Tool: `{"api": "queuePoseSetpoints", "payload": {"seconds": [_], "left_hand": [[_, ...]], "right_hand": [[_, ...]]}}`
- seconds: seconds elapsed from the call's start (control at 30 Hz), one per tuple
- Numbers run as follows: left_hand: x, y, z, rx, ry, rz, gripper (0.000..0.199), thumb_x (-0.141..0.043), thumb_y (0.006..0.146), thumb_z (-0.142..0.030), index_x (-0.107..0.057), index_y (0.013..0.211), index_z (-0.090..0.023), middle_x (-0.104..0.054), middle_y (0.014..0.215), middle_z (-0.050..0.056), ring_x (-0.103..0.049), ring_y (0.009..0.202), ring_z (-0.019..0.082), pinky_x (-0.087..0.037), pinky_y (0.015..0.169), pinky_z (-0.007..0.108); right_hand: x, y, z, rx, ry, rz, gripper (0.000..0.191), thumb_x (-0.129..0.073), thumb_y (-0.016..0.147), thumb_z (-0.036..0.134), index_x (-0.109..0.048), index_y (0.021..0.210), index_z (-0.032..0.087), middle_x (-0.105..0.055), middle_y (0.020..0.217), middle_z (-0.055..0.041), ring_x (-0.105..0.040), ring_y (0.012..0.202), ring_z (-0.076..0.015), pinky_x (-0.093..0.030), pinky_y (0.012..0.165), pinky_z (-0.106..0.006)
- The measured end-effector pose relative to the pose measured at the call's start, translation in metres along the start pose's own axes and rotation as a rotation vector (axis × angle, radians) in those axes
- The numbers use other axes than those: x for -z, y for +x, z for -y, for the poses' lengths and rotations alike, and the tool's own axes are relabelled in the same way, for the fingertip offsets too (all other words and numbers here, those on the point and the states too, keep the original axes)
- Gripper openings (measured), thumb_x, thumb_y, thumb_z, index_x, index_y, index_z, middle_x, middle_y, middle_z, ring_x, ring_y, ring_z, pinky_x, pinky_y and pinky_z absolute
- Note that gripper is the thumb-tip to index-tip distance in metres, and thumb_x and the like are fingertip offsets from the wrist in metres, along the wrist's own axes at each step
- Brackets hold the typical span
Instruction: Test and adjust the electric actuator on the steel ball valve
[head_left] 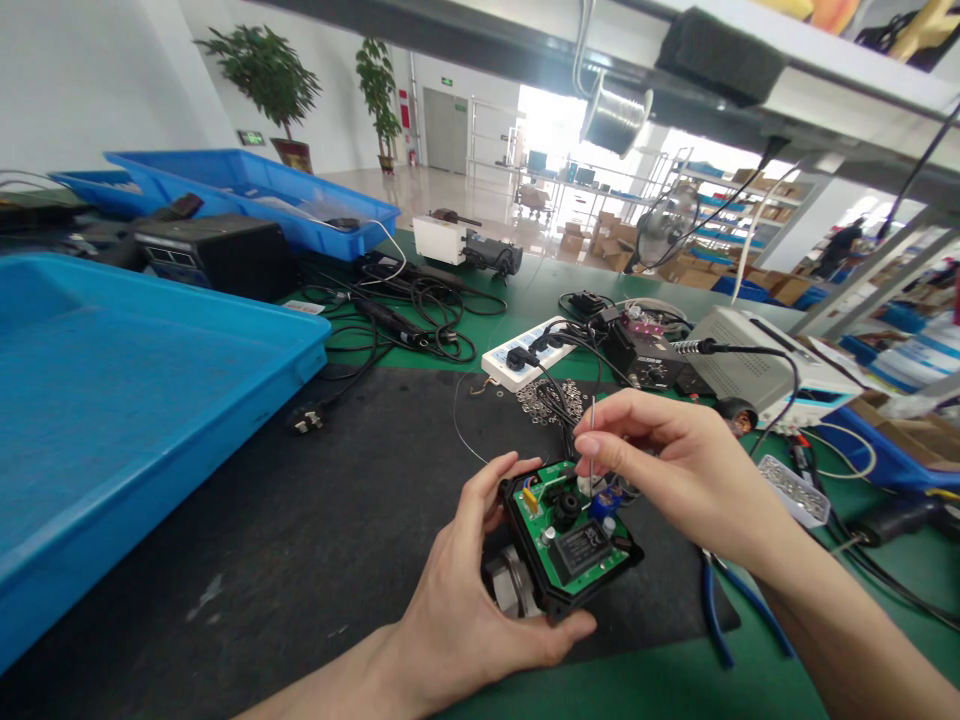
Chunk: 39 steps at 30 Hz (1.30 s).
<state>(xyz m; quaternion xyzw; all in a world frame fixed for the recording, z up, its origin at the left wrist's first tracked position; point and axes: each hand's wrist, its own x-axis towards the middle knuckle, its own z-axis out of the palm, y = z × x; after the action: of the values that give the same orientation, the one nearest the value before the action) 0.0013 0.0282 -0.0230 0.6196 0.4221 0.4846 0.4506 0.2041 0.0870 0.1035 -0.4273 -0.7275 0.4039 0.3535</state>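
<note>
My left hand point(480, 590) grips a small black housing point(566, 590) with a green circuit board point(574, 540) inside, tilted toward me above the dark mat point(300, 500). The board carries a black relay, a blue part and a yellow part. A metal fitting point(511, 580) sticks out under the housing. My right hand point(675, 465) pinches a thin solder wire point(592, 440) between thumb and forefinger, its lower end touching the board's far edge.
A large blue tray point(112, 420) fills the left. Behind the mat lie a white power strip point(525, 355), tangled black cables point(405, 320), a soldering station with iron point(675, 355), loose washers point(551, 400) and blue-handled pliers point(720, 600). A solder spool point(615, 115) hangs overhead.
</note>
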Motion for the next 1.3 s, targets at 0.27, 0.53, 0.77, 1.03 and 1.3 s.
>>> {"api": "queuePoseSetpoints", "payload": {"seconds": [0.27, 0.53, 0.77, 1.03, 1.3], "left_hand": [[0.000, 0.000, 0.001, -0.015, 0.027, 0.006, 0.119, -0.099, 0.059, -0.031, -0.027, 0.154, -0.042, -0.048, 0.157, 0.002, -0.056, 0.140, 0.028, -0.049, 0.124, 0.047], [0.000, -0.002, 0.001, -0.031, 0.047, 0.005, 0.120, -0.098, 0.059, -0.028, -0.027, 0.155, -0.037, -0.048, 0.157, 0.005, -0.056, 0.139, 0.029, -0.050, 0.123, 0.045], [0.000, -0.001, 0.001, -0.023, 0.047, 0.005, 0.120, -0.099, 0.058, -0.029, -0.027, 0.154, -0.038, -0.047, 0.157, 0.006, -0.056, 0.139, 0.030, -0.050, 0.123, 0.049], [0.000, -0.001, -0.001, -0.037, 0.060, 0.008, 0.118, -0.098, 0.059, -0.031, -0.028, 0.153, -0.039, -0.048, 0.157, 0.003, -0.056, 0.140, 0.027, -0.050, 0.123, 0.043], [0.000, 0.001, -0.002, -0.060, 0.074, 0.017, 0.117, -0.098, 0.060, -0.030, -0.028, 0.153, -0.038, -0.049, 0.156, 0.004, -0.057, 0.139, 0.027, -0.051, 0.122, 0.042]], "right_hand": [[0.000, 0.005, -0.005, -0.031, 0.065, 0.045, 0.015, -0.073, 0.097, 0.035, -0.072, 0.096, 0.021, -0.073, 0.080, 0.0023, -0.066, 0.074, -0.0108, -0.051, 0.069, -0.021], [0.002, 0.003, -0.005, -0.044, 0.150, 0.063, 0.015, -0.075, 0.095, 0.033, -0.071, 0.094, 0.018, -0.073, 0.078, 0.0004, -0.068, 0.074, -0.0124, -0.052, 0.070, -0.022], [0.001, 0.002, -0.005, -0.029, 0.156, 0.046, 0.013, -0.075, 0.096, 0.030, -0.070, 0.094, 0.018, -0.073, 0.079, 0.0001, -0.069, 0.075, -0.0115, -0.051, 0.069, -0.020], [-0.001, -0.011, -0.007, -0.022, 0.180, -0.007, 0.009, -0.075, 0.096, 0.028, -0.070, 0.098, 0.021, -0.078, 0.084, 0.0004, -0.074, 0.079, -0.0136, -0.057, 0.075, -0.022], [0.001, -0.037, -0.009, 0.199, -0.186, -0.226, 0.005, -0.077, 0.094, 0.025, -0.074, 0.095, 0.028, -0.078, 0.093, 0.0042, -0.076, 0.086, -0.0142, -0.058, 0.077, -0.022]]}}
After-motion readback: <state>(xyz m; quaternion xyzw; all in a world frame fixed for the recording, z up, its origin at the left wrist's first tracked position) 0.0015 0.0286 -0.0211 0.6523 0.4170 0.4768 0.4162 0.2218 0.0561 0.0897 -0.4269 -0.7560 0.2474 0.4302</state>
